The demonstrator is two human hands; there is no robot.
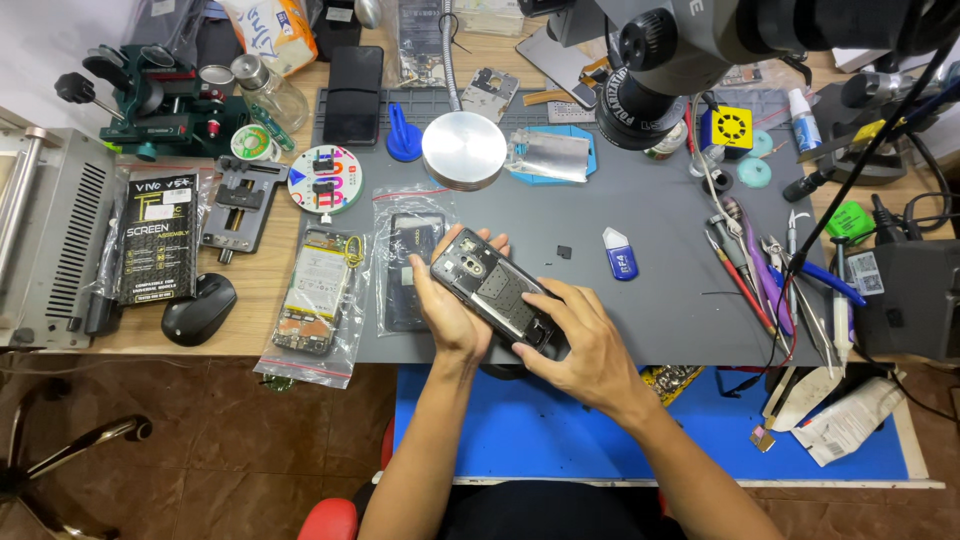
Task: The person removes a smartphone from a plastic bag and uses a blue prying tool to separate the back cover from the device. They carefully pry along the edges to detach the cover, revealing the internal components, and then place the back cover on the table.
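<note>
I hold an opened black smartphone (490, 285) above the front edge of the grey work mat (640, 260), its back cover off and its insides showing. My left hand (450, 310) cups it from the left and underneath, fingers curled over its top end. My right hand (585, 340) grips its lower end, thumb and fingers pressing on the bottom corner.
A microscope head (680, 60) hangs over the mat's back right. Tweezers and screwdrivers (770, 280) lie at the right. Bagged phone parts (315, 300), a computer mouse (198, 308) and a boxed screen (158, 235) sit at the left. A round metal disc (463, 150) stands behind.
</note>
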